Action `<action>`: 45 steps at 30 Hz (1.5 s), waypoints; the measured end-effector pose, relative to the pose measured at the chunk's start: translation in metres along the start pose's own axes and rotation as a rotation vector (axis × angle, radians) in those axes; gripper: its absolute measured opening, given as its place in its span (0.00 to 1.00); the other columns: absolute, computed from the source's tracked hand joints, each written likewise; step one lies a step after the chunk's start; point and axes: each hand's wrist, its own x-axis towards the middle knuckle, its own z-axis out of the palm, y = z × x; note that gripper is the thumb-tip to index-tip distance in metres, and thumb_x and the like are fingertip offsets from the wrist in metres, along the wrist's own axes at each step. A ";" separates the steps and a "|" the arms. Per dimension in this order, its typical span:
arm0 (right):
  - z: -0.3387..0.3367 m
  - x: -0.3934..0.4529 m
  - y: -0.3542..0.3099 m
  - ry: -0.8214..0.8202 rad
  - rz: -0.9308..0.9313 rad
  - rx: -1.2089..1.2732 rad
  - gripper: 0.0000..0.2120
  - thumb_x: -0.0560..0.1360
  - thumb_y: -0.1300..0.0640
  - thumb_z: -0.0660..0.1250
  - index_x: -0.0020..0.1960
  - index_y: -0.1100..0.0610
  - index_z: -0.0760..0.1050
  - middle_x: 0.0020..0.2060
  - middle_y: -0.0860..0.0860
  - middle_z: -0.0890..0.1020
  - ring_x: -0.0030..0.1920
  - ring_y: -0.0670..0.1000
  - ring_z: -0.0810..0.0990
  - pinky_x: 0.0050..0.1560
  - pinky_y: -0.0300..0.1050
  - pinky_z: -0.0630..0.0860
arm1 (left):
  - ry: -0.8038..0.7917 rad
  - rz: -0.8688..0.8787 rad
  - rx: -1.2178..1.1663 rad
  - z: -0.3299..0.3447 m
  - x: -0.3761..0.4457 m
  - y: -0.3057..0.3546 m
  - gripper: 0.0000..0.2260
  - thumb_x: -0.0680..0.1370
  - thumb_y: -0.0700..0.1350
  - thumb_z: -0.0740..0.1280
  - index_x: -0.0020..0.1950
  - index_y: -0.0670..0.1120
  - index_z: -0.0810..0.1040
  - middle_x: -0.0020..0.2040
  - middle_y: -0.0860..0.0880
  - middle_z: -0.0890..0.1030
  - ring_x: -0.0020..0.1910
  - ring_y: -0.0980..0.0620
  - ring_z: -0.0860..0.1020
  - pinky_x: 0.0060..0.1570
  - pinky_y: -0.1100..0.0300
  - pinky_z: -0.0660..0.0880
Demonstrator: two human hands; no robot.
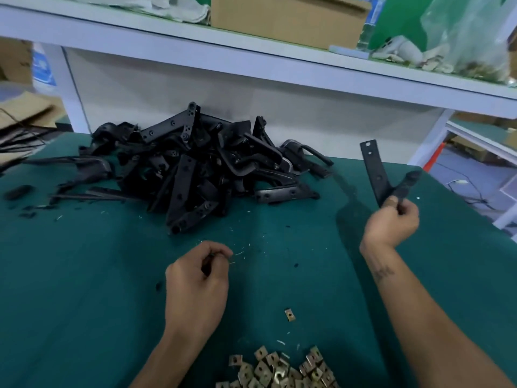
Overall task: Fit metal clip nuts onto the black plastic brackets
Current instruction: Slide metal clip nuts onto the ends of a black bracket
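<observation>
My right hand [391,219] grips a black plastic bracket [375,172] by its lower corner. It holds the V-shaped piece upright above the right side of the green table [84,289]. My left hand [195,284] hovers low over the middle of the table with its fingers curled inward. Whether anything small sits inside those fingers is hidden. A heap of black plastic brackets [190,169] lies at the back of the table. A pile of brass-coloured metal clip nuts [282,371] lies at the near edge between my forearms, and a single clip nut [290,315] lies apart from it.
A white shelf [251,60] runs above the back of the table, carrying a cardboard box [288,21] and a plastic bag [470,37]. Small black scraps [18,191] lie at the far left. The table's right edge drops off close to my right hand.
</observation>
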 end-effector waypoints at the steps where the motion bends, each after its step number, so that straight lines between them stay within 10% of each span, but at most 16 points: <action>1: -0.013 -0.006 -0.011 -0.056 -0.022 0.038 0.05 0.78 0.64 0.64 0.45 0.57 0.75 0.40 0.49 0.76 0.40 0.46 0.73 0.45 0.42 0.70 | 0.033 0.038 0.021 0.000 -0.002 0.000 0.13 0.80 0.40 0.64 0.43 0.59 0.80 0.25 0.54 0.73 0.22 0.58 0.65 0.21 0.62 0.64; 6: -0.072 -0.078 -0.057 -0.737 -0.162 -0.013 0.11 0.77 0.69 0.67 0.44 0.53 0.78 0.38 0.51 0.78 0.40 0.47 0.74 0.45 0.44 0.71 | 0.105 0.535 0.546 0.003 -0.014 0.008 0.15 0.79 0.52 0.62 0.65 0.50 0.75 0.57 0.55 0.75 0.58 0.52 0.72 0.54 0.56 0.72; 10: -0.087 -0.141 -0.078 -1.205 -0.136 -0.040 0.08 0.74 0.63 0.69 0.44 0.50 0.82 0.37 0.52 0.83 0.38 0.50 0.78 0.42 0.44 0.75 | 0.053 0.678 0.885 0.019 -0.026 0.014 0.32 0.83 0.59 0.54 0.79 0.38 0.59 0.77 0.41 0.64 0.79 0.42 0.58 0.77 0.44 0.55; 13: -0.085 -0.161 -0.077 -1.336 -0.009 0.004 0.17 0.77 0.69 0.68 0.43 0.47 0.83 0.35 0.47 0.83 0.36 0.49 0.77 0.41 0.46 0.77 | 0.034 0.665 0.951 0.015 -0.024 0.013 0.35 0.85 0.60 0.51 0.81 0.35 0.51 0.72 0.40 0.73 0.77 0.44 0.64 0.79 0.42 0.50; 16: -0.087 -0.162 -0.070 -1.441 0.112 -0.008 0.18 0.79 0.68 0.68 0.45 0.47 0.85 0.38 0.47 0.85 0.42 0.47 0.80 0.51 0.45 0.78 | 0.004 0.632 0.926 0.008 -0.021 0.008 0.35 0.84 0.61 0.53 0.80 0.36 0.54 0.50 0.46 0.84 0.54 0.46 0.82 0.74 0.44 0.62; 21: -0.096 -0.142 -0.059 -1.371 -0.052 -0.129 0.09 0.78 0.65 0.71 0.52 0.53 0.85 0.46 0.49 0.85 0.44 0.53 0.82 0.46 0.41 0.76 | -0.047 0.475 0.999 0.010 -0.016 0.007 0.37 0.84 0.64 0.45 0.79 0.35 0.55 0.44 0.48 0.81 0.44 0.46 0.79 0.53 0.50 0.69; 26: -0.115 -0.112 -0.055 -1.693 -0.122 -0.428 0.12 0.70 0.64 0.78 0.51 0.52 0.85 0.47 0.44 0.79 0.48 0.46 0.77 0.48 0.37 0.72 | -0.152 0.361 0.852 0.011 -0.009 -0.003 0.36 0.83 0.60 0.47 0.81 0.39 0.40 0.51 0.50 0.77 0.52 0.47 0.75 0.58 0.50 0.67; 31: -0.115 -0.118 -0.052 -1.665 -0.217 -0.472 0.10 0.71 0.63 0.79 0.43 0.49 0.82 0.46 0.44 0.76 0.39 0.44 0.72 0.40 0.34 0.69 | -0.209 0.318 0.653 0.012 -0.009 -0.007 0.40 0.81 0.62 0.54 0.81 0.40 0.37 0.60 0.51 0.78 0.56 0.54 0.70 0.61 0.54 0.64; 35: -0.111 -0.122 -0.047 -1.646 -0.286 -0.524 0.12 0.74 0.62 0.75 0.43 0.48 0.76 0.42 0.48 0.76 0.38 0.47 0.72 0.38 0.45 0.72 | -0.229 0.212 0.492 0.008 -0.008 -0.004 0.35 0.78 0.67 0.58 0.79 0.47 0.62 0.54 0.55 0.82 0.52 0.53 0.79 0.56 0.47 0.76; 37: -0.109 -0.126 -0.045 -1.611 -0.320 -0.488 0.11 0.75 0.62 0.75 0.43 0.49 0.77 0.38 0.47 0.77 0.34 0.46 0.73 0.34 0.40 0.70 | -0.220 0.198 0.465 0.008 -0.007 -0.005 0.16 0.79 0.63 0.63 0.54 0.53 0.79 0.41 0.57 0.81 0.42 0.55 0.79 0.42 0.54 0.73; 45: -0.103 -0.127 -0.041 -1.399 0.150 0.010 0.09 0.78 0.72 0.67 0.48 0.59 0.76 0.41 0.54 0.86 0.39 0.52 0.84 0.39 0.40 0.78 | -0.218 0.274 0.520 0.008 -0.008 -0.003 0.22 0.79 0.65 0.58 0.41 0.48 0.76 0.35 0.54 0.74 0.39 0.52 0.73 0.40 0.53 0.67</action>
